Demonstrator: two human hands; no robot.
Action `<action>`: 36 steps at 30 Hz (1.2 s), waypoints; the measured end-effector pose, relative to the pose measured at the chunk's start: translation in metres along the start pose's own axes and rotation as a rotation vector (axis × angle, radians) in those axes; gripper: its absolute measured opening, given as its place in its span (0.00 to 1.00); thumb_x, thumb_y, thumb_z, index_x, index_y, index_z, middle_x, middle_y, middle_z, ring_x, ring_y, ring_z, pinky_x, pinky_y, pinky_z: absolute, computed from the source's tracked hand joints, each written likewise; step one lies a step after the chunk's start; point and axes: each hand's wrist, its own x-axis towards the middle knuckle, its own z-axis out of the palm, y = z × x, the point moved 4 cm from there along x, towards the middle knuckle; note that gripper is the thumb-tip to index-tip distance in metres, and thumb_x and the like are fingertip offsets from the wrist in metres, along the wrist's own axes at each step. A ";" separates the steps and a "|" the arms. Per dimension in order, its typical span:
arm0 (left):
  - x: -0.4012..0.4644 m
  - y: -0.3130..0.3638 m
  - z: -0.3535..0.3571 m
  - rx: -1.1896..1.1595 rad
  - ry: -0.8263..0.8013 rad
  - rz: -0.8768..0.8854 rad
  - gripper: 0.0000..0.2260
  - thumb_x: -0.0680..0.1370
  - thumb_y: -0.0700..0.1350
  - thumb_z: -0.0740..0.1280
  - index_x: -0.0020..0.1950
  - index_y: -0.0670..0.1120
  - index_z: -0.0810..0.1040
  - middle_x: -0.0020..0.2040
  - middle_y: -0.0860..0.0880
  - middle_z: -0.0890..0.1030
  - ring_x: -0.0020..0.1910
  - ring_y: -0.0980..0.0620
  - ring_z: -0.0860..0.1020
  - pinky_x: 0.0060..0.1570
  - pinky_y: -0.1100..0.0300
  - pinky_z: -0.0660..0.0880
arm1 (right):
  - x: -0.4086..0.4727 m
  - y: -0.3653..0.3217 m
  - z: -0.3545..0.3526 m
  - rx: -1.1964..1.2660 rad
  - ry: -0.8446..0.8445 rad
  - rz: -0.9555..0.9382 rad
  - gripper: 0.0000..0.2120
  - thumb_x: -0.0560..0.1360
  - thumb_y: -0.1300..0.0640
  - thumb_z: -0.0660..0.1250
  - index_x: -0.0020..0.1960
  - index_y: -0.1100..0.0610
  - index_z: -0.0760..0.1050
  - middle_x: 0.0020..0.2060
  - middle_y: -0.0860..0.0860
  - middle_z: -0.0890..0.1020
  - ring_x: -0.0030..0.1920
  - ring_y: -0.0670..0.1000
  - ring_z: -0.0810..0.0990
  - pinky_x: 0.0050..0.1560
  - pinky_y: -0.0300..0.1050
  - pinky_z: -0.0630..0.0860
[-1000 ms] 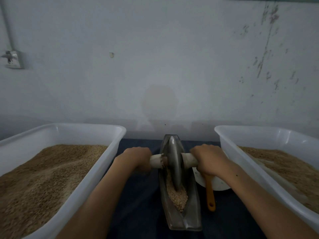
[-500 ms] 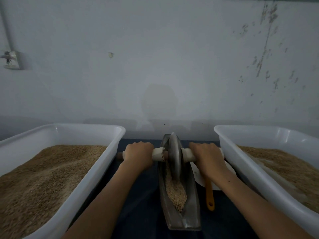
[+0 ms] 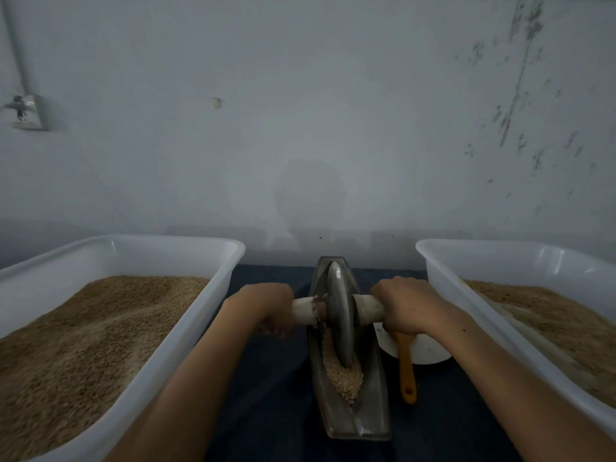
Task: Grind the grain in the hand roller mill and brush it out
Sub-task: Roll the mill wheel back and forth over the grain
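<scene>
the hand roller mill (image 3: 346, 388) sits on the dark cloth between two white tubs, its metal wheel (image 3: 338, 315) standing on edge in the trough with crushed grain (image 3: 343, 375) heaped at its near side. the left hand (image 3: 266, 306) and right hand (image 3: 405, 306) each clench a pale axle handle. the wheel looks heavy and stiff, best driven from those stubs, while the grain is loose and liable to spill. the left tub (image 3: 186, 331) and right tub (image 3: 443, 288) crowd the elbows; an orange-handled brush (image 3: 406, 371) and white dish (image 3: 430, 351) lie just right.
</scene>
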 end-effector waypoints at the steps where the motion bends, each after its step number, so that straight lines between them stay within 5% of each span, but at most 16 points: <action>1: 0.000 0.001 -0.001 0.033 0.049 -0.005 0.06 0.69 0.46 0.72 0.41 0.47 0.76 0.32 0.53 0.78 0.30 0.55 0.76 0.36 0.60 0.71 | 0.001 0.000 0.001 0.007 0.024 0.009 0.10 0.74 0.57 0.67 0.55 0.52 0.74 0.50 0.51 0.79 0.46 0.50 0.77 0.41 0.42 0.67; 4: -0.001 0.003 -0.004 0.136 0.232 -0.031 0.15 0.70 0.50 0.71 0.54 0.48 0.76 0.43 0.51 0.77 0.40 0.51 0.74 0.42 0.56 0.68 | 0.003 0.001 0.004 0.016 0.174 0.029 0.09 0.75 0.57 0.65 0.55 0.50 0.73 0.51 0.50 0.79 0.50 0.52 0.79 0.44 0.43 0.67; 7: 0.000 0.005 -0.005 0.148 0.380 -0.031 0.14 0.72 0.50 0.69 0.56 0.48 0.76 0.49 0.49 0.79 0.45 0.49 0.76 0.42 0.56 0.68 | 0.002 -0.001 0.005 -0.028 0.394 0.019 0.06 0.76 0.57 0.62 0.53 0.51 0.70 0.49 0.49 0.80 0.51 0.53 0.78 0.44 0.44 0.62; 10: 0.001 0.005 -0.004 0.130 0.403 -0.013 0.14 0.73 0.50 0.68 0.57 0.48 0.76 0.50 0.48 0.79 0.49 0.48 0.78 0.44 0.57 0.69 | 0.000 -0.002 0.004 -0.033 0.435 0.008 0.05 0.77 0.55 0.62 0.52 0.51 0.69 0.49 0.48 0.80 0.50 0.52 0.78 0.44 0.43 0.60; 18: -0.002 0.003 -0.003 0.129 0.192 -0.006 0.18 0.71 0.48 0.71 0.59 0.46 0.76 0.52 0.47 0.80 0.50 0.47 0.78 0.45 0.56 0.71 | -0.001 -0.003 -0.004 -0.043 0.095 0.020 0.11 0.75 0.59 0.65 0.57 0.54 0.73 0.52 0.52 0.79 0.52 0.53 0.78 0.43 0.43 0.67; 23: -0.002 0.003 -0.002 0.050 0.008 0.000 0.14 0.70 0.43 0.72 0.54 0.42 0.79 0.34 0.49 0.77 0.32 0.52 0.76 0.39 0.57 0.73 | -0.006 -0.002 -0.004 0.010 -0.067 0.020 0.12 0.73 0.57 0.68 0.56 0.53 0.74 0.51 0.52 0.79 0.51 0.52 0.78 0.42 0.43 0.70; 28: -0.003 0.003 -0.004 0.122 0.204 -0.002 0.17 0.70 0.49 0.72 0.58 0.47 0.76 0.50 0.48 0.80 0.45 0.48 0.77 0.43 0.55 0.70 | -0.002 -0.004 -0.002 -0.007 0.092 0.049 0.12 0.74 0.58 0.66 0.57 0.52 0.74 0.53 0.51 0.79 0.52 0.52 0.78 0.43 0.42 0.66; 33: -0.001 0.005 -0.005 0.138 0.420 0.001 0.12 0.74 0.48 0.68 0.56 0.48 0.75 0.52 0.48 0.79 0.50 0.48 0.77 0.45 0.56 0.69 | 0.000 -0.005 0.003 -0.027 0.384 0.068 0.07 0.75 0.56 0.65 0.53 0.51 0.70 0.50 0.49 0.80 0.51 0.52 0.78 0.46 0.43 0.62; 36: -0.001 0.004 -0.006 0.147 0.411 0.002 0.13 0.74 0.48 0.68 0.57 0.48 0.75 0.52 0.47 0.79 0.50 0.47 0.78 0.46 0.56 0.70 | -0.002 -0.005 0.001 -0.020 0.407 0.063 0.06 0.77 0.54 0.63 0.53 0.51 0.70 0.50 0.49 0.80 0.51 0.52 0.77 0.46 0.44 0.62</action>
